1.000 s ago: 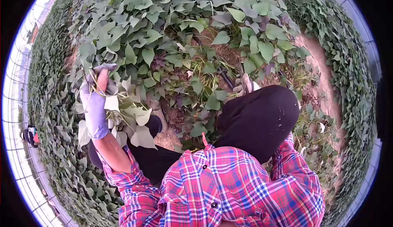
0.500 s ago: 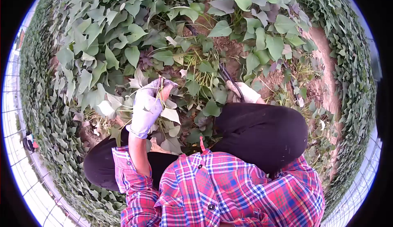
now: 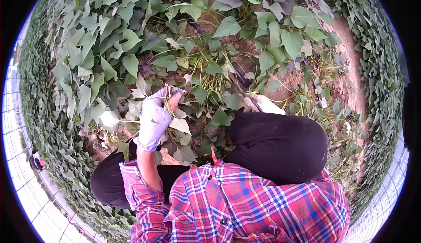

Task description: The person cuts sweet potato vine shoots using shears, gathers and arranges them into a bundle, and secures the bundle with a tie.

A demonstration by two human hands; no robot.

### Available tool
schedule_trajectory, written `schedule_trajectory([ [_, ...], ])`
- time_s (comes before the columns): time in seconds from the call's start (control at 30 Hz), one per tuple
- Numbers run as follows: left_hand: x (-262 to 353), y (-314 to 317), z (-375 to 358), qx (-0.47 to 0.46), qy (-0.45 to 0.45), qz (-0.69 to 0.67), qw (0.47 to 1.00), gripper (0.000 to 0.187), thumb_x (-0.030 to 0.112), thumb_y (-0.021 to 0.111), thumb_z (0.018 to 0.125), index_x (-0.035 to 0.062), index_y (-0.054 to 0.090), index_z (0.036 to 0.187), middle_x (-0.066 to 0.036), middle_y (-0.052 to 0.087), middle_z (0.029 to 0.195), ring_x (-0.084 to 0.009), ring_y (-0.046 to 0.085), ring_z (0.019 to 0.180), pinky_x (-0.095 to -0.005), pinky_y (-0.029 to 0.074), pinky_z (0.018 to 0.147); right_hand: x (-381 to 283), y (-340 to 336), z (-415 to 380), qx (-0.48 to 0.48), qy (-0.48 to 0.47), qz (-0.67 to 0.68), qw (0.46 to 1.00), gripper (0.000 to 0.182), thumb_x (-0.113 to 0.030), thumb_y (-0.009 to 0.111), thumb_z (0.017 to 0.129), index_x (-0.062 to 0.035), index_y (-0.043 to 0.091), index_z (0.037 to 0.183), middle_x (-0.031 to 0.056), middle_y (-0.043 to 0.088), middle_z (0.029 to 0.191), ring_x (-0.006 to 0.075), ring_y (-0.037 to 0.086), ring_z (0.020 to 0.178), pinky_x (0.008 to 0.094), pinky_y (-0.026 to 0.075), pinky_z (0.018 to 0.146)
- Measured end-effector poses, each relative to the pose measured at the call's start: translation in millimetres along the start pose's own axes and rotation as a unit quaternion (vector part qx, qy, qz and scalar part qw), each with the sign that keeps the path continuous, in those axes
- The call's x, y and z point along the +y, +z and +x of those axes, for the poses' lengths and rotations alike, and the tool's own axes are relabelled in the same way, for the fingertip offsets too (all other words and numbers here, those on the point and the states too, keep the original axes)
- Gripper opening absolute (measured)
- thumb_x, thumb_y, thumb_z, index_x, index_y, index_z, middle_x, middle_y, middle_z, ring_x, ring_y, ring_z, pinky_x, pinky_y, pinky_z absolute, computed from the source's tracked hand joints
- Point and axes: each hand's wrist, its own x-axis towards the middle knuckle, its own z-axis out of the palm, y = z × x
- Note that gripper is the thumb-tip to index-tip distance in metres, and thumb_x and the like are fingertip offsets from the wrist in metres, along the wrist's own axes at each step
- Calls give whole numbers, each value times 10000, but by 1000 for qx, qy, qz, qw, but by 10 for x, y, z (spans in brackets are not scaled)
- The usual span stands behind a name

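Observation:
My left hand (image 3: 155, 115), in a whitish glove with bare fingertips showing, is closed round a small bunch of leafy vine cuttings (image 3: 179, 125). Their stems stick out above the fingers, and heart-shaped leaves hang beside the palm. Beyond my right knee, my right hand (image 3: 268, 105), also in a pale glove, is closed on a thin black hose (image 3: 240, 78) close to the soil. The knee hides part of that hand. Between the hands grow green vines (image 3: 212, 77) with yellowish stems.
Dense leafy vines (image 3: 109, 37) spread ahead and to the left. Bare reddish soil (image 3: 287, 85) shows beyond the right hand, and a soil furrow (image 3: 349, 63) runs along the right. My bent knees (image 3: 280, 144) in dark trousers frame the near side.
The view has shifted slightly, and the plants appear a little further left. My right hand has moved slightly rightward and down, with the hose lying straighter. The left hand keeps its cuttings.

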Motion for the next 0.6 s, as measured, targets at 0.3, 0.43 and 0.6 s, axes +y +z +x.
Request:
schedule_trajectory([
  [0.3, 94, 74, -89, -8, -1, 1, 1000, 233, 237, 628, 893, 45, 680, 1012, 38, 609, 780, -37, 464, 640, -213, 398, 579, 352, 122, 653, 28, -9, -29, 999, 638, -571, 502, 881, 20, 605, 1099, 148, 658, 880, 263, 625, 857, 348, 458, 794],
  [0.43, 45, 9, -56, -15, -12, 22, 1000, 238, 242, 628, 893, 45, 680, 1016, 36, 614, 799, -38, 466, 648, -210, 397, 581, 226, 172, 678, 27, 67, -23, 997, 654, -577, 462, 900, 2, 577, 1182, 83, 600, 885, 190, 533, 834, 304, 423, 754],
  [0.6, 13, 29, -49, -14, 22, 24, 999, 256, 247, 625, 895, 29, 676, 1019, 7, 653, 871, -53, 523, 729, -227, 435, 647, 414, 319, 627, 58, 60, -24, 996, 740, -636, 433, 868, 12, 545, 1208, 245, 625, 1053, 361, 593, 1030, 384, 430, 904],
])
